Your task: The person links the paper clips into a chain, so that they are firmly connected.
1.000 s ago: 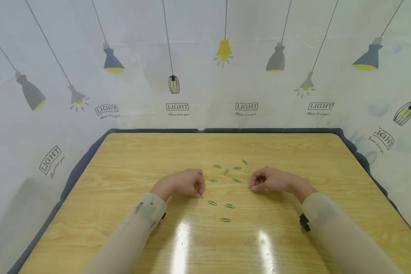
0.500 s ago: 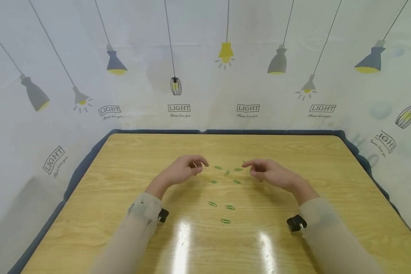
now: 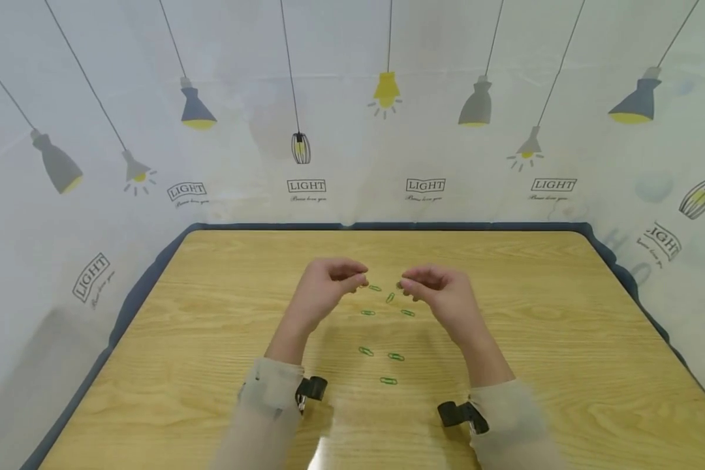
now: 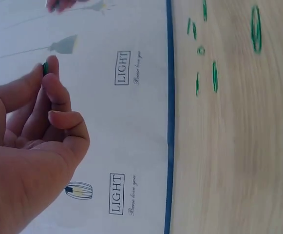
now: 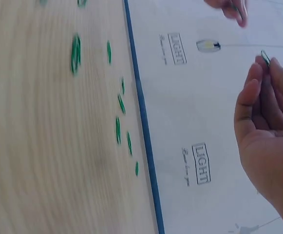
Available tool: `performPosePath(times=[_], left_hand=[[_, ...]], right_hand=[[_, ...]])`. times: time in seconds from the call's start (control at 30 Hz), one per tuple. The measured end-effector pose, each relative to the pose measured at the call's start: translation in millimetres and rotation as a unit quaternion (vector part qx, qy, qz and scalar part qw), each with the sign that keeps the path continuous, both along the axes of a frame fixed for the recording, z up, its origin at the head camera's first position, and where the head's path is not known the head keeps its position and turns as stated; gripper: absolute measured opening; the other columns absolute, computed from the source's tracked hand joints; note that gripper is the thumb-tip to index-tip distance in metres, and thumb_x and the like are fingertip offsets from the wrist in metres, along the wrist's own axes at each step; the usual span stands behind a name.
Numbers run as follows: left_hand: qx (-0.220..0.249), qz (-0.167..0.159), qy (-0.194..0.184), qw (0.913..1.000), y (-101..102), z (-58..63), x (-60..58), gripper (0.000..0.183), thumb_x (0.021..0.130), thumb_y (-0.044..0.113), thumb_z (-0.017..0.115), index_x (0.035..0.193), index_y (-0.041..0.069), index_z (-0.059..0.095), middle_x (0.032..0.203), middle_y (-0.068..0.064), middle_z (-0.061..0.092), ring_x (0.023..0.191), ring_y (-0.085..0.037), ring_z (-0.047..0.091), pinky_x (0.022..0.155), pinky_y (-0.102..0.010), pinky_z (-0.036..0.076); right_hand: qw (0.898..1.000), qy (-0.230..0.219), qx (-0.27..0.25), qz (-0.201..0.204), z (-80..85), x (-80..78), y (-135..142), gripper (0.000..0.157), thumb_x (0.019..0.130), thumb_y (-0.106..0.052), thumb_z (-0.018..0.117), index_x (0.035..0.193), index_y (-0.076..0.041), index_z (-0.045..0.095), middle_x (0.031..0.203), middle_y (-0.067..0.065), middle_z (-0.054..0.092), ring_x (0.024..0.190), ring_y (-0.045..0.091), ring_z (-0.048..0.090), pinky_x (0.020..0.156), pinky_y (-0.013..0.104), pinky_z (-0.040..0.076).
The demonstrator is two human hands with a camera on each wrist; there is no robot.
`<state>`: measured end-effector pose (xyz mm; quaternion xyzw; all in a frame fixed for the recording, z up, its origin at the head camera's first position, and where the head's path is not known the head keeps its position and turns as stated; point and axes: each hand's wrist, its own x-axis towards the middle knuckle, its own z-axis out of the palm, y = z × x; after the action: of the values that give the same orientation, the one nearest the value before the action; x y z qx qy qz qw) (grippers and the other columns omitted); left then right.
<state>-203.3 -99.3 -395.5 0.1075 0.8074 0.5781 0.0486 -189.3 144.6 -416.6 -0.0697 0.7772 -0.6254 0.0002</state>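
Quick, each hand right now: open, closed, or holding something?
Left hand: closed, pinching a green paperclip.
Right hand: closed, pinching another green paperclip.

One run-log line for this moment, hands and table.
left hand: pinches one paper clip | right hand: pinches another paper clip | hands: apart | table: green paper clips scattered

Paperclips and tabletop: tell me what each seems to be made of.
Green paperclips: probably metal wire, perhaps plastic-coated, judging by the thin looped strands and even green colour; the core isn't visible.

Tabletop: wood or wood-look laminate, apparently glossy; it shows yellowish grain and a bright reflection low in the head view.
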Motion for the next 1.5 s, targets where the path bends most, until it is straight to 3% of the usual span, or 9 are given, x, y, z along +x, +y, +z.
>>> performPosePath(times=[0.07,0.2,0.33,0.57,0.77,0.97,1.27,1.5], left_hand=[[0.033,0.023,0.008,0.9992,5,-1.7,6.8,0.017,0.103,0.014,0.072,0.117,0.008,0.079,0.109,-0.01,0.081,0.097,-0.026,0.074,0.088,-0.037,0.061],[0.081,0.05,0.016,0.9953,14,-11.4,19.1,0.013,0.102,0.011,0.072,0.112,0.005,0.079,0.108,-0.015,0.08,0.09,-0.016,0.074,0.092,-0.046,0.062],[0.111,0.064,0.012,0.9917,19,-20.2,25.0,0.012,0.101,0.008,0.072,0.11,0.002,0.078,0.109,-0.016,0.077,0.095,-0.018,0.077,0.094,-0.045,0.063],[0.081,0.087,0.055,0.9914,24,-19.1,29.1,0.011,0.099,0.008,0.075,0.108,0.004,0.079,0.101,-0.014,0.08,0.092,-0.02,0.077,0.088,-0.043,0.065],[0.064,0.093,0.07,0.9912,29,-17.8,31.5,0.008,0.099,0.01,0.076,0.105,0.006,0.08,0.101,-0.01,0.08,0.093,-0.019,0.078,0.084,-0.035,0.065],[0.055,0.097,0.093,0.9894,33,-14.4,32.8,0.011,0.098,0.01,0.077,0.106,0.002,0.079,0.101,-0.013,0.081,0.093,-0.024,0.079,0.082,-0.036,0.065],[0.06,0.098,0.096,0.9887,33,-12.8,32.6,0.01,0.097,0.008,0.077,0.104,0.001,0.079,0.1,-0.013,0.081,0.093,-0.025,0.079,0.085,-0.043,0.066],[0.057,0.097,0.092,0.9893,33,-13.5,32.8,0.006,0.098,0.005,0.075,0.103,0.003,0.078,0.098,-0.013,0.08,0.092,-0.023,0.078,0.082,-0.033,0.065]], right_hand=[[1.0,0.003,-0.027,-0.016,0.0,4.7,-9,0.024,0.1,-0.026,0.077,0.111,-0.005,0.078,0.094,-0.003,0.077,0.088,0.022,0.07,0.08,0.029,0.059],[0.998,-0.002,-0.061,-0.032,0.1,12.6,-25,0.028,0.1,-0.028,0.078,0.111,-0.003,0.078,0.088,-0.002,0.071,0.081,0.022,0.065,0.077,0.029,0.058],[0.996,-0.011,-0.08,-0.03,0.7,17.7,-38,0.028,0.099,-0.027,0.078,0.111,-0.002,0.078,0.084,-0.001,0.071,0.077,0.018,0.065,0.077,0.033,0.059],[0.99,-0.031,-0.127,-0.046,1.8,19.8,-43,0.025,0.099,-0.025,0.079,0.107,-0.001,0.078,0.084,-0.002,0.072,0.077,0.017,0.067,0.082,0.034,0.062],[0.985,-0.041,-0.168,-0.03,-1.6,19.4,-43,0.022,0.099,-0.02,0.077,0.105,0.001,0.076,0.087,0.0,0.072,0.077,0.017,0.066,0.082,0.033,0.062],[0.984,-0.044,-0.169,-0.031,-2.8,18.2,-44,0.022,0.099,-0.019,0.077,0.105,0.002,0.076,0.087,0.0,0.072,0.077,0.017,0.066,0.08,0.032,0.062],[0.984,-0.052,-0.164,-0.038,-0.4,18.7,-43,0.02,0.1,-0.017,0.076,0.105,0.002,0.076,0.088,-0.002,0.072,0.078,0.016,0.067,0.08,0.031,0.062],[0.985,-0.057,-0.157,-0.04,-1.8,18.8,-41,0.021,0.1,-0.017,0.076,0.106,0.003,0.075,0.087,-0.001,0.072,0.08,0.018,0.067,0.08,0.03,0.062]])
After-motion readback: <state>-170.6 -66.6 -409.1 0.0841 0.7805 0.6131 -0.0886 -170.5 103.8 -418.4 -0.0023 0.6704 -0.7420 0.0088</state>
